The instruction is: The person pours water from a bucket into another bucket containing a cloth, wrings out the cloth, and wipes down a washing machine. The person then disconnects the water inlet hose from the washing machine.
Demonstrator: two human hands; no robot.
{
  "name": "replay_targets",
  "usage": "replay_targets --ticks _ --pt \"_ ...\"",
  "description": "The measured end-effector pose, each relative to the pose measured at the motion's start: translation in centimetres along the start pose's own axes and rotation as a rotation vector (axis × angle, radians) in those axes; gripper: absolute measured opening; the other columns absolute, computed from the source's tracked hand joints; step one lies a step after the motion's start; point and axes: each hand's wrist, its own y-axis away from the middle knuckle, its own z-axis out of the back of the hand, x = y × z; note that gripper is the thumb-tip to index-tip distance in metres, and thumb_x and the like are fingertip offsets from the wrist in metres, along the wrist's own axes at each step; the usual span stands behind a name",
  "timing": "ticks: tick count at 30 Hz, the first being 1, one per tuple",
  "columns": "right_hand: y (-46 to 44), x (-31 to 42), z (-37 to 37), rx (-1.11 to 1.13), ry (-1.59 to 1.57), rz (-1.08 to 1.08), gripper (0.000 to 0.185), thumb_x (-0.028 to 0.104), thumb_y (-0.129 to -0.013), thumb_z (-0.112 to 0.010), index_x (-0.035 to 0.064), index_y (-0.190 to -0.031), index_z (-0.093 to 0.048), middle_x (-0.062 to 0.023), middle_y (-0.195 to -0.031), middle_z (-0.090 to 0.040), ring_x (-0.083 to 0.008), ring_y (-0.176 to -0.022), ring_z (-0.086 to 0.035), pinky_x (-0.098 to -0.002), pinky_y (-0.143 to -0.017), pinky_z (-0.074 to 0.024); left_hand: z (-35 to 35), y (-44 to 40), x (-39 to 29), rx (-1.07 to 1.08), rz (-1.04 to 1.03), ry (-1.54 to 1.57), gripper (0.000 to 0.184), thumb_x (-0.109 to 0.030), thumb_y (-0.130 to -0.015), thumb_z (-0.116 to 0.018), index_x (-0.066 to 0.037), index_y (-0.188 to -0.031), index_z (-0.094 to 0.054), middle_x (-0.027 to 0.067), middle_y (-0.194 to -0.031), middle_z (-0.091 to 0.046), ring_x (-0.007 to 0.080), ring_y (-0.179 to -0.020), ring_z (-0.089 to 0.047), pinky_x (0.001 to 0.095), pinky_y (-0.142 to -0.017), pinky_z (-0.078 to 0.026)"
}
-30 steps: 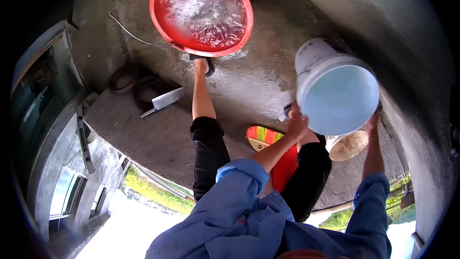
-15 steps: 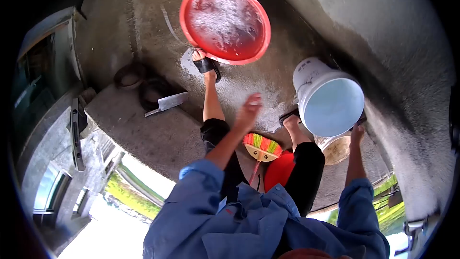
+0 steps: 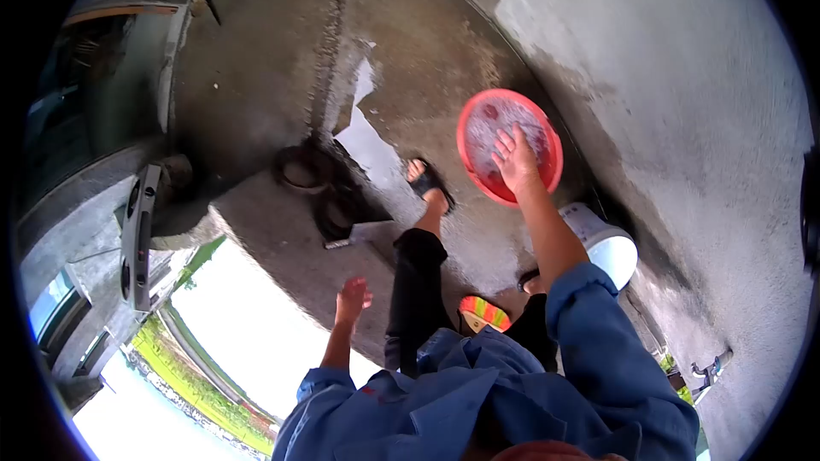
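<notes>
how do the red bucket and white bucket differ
The red bucket holds frothy liquid; the white bucket shows a smooth, pale inside. The right hand appears over the red bucket's mouth, while the right forearm partly covers the white bucket. Both have open, rounded mouths.

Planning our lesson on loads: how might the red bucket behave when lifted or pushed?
The red bucket is probably heavy, as frothy-looking liquid shows inside. Pushed, that uncovered liquid may slosh out. The floor looks wet, so it might slide.
</notes>
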Motion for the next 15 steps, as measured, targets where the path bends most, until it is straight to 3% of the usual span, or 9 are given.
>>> replay_targets --ticks 2,4,6,7,10,11,14,15 --pt "-0.4 1.0 -2.0 -0.008 0.005 -0.021 0.057 0.048 -0.085 -0.043 0.0195 -0.133 -0.029 -0.004 -0.124 -0.05 -0.0203 -0.117 -0.04 -0.0437 -0.099 -0.0175 3.9 0.8 0.3 0.022 0.003 0.016 0.025 -0.017 -0.085 -0.053 -0.007 -0.107 -0.052 0.0053 -0.089 -0.059 0.0142 -0.069 -0.06 0.0265 -0.057 -0.05" --pt "-1.3 0.6 -0.7 -0.15 -0.032 0.058 0.043 0.025 -0.088 -0.046 0.0125 -0.127 -0.034 -0.0087 -0.099 -0.059 -0.0206 -0.104 -0.053 -0.0377 -0.088 -0.0365 7.1 2.1 -0.6 0.012 0.086 0.012 0.031 -0.02 -0.083 -0.055 -0.009 -0.112 -0.05 0.0063 -0.095 -0.057 0.0174 -0.076 -0.06 0.0299 -0.064 -0.05" --pt "-2.0 -0.7 4.0 -0.251 0.028 0.132 0.033 0.013 -0.083 -0.052 0.0058 -0.115 -0.046 -0.0115 -0.094 -0.055 -0.0223 -0.077 -0.06 -0.0278 -0.064 -0.0479 9.9 2.8 -0.5 -0.026 0.091 0.028 0.032 -0.019 -0.083 -0.055 -0.008 -0.112 -0.049 0.0089 -0.096 -0.057 0.0194 -0.077 -0.06 0.031 -0.065 -0.051" --pt "-1.0 -0.5 4.7 -0.354 -0.082 0.093 0.029 0.014 -0.082 -0.053 0.0047 -0.109 -0.049 -0.0112 -0.09 -0.056 -0.0221 -0.073 -0.06 -0.0264 -0.06 -0.0473 11.0 3.0 -0.5 -0.047 0.115 0.059 0.032 -0.019 -0.083 -0.054 -0.008 -0.112 -0.049 0.0096 -0.096 -0.057 0.0202 -0.077 -0.06 0.0316 -0.066 -0.051" --pt "-0.4 -1.3 10.5 -0.556 -0.028 0.018 0.017 0.017 -0.079 -0.054 0.0046 -0.091 -0.055 -0.0072 -0.084 -0.058 -0.0203 -0.071 -0.058 -0.027 -0.059 -0.0448 13.0 4.2 -1.7 -0.054 0.101 0.117 0.033 -0.019 -0.084 -0.053 -0.008 -0.114 -0.047 0.0098 -0.096 -0.057 0.0222 -0.081 -0.06 0.0333 -0.069 -0.052" --pt "0.1 -1.1 10.8 -0.562 -0.043 0.017 0.017 0.017 -0.079 -0.054 0.0046 -0.091 -0.055 -0.0072 -0.084 -0.058 -0.0203 -0.071 -0.058 -0.027 -0.059 -0.0448 13.5 4.5 -2.0 -0.061 0.109 0.126 0.034 -0.02 -0.084 -0.053 -0.008 -0.115 -0.046 0.0099 -0.096 -0.057 0.0225 -0.083 -0.06 0.0333 -0.07 -0.052" --pt "1.7 -1.0 10.4 -0.234 -0.067 0.092 0.004 0.012 -0.082 -0.049 0.0085 -0.083 -0.05 -0.0018 -0.067 -0.05 -0.0161 -0.064 -0.051 -0.0256 -0.058 -0.0431 14.7 5.1 -3.4 -0.031 0.114 0.156 0.036 -0.019 -0.082 -0.056 -0.009 -0.115 -0.046 0.0091 -0.096 -0.057 0.0234 -0.085 -0.06 0.0349 -0.072 -0.051" --pt "1.7 -1.4 9.8 -0.236 -0.085 0.097 0.004 0.012 -0.082 -0.049 0.0085 -0.083 -0.05 -0.0018 -0.067 -0.05 -0.0161 -0.064 -0.051 -0.0256 -0.058 -0.0431 14.9 5.2 -4.2 -0.021 0.128 0.147 0.037 -0.018 -0.081 -0.057 -0.009 -0.115 -0.047 0.0084 -0.096 -0.057 0.0236 -0.085 -0.06 0.0347 -0.072 -0.051"
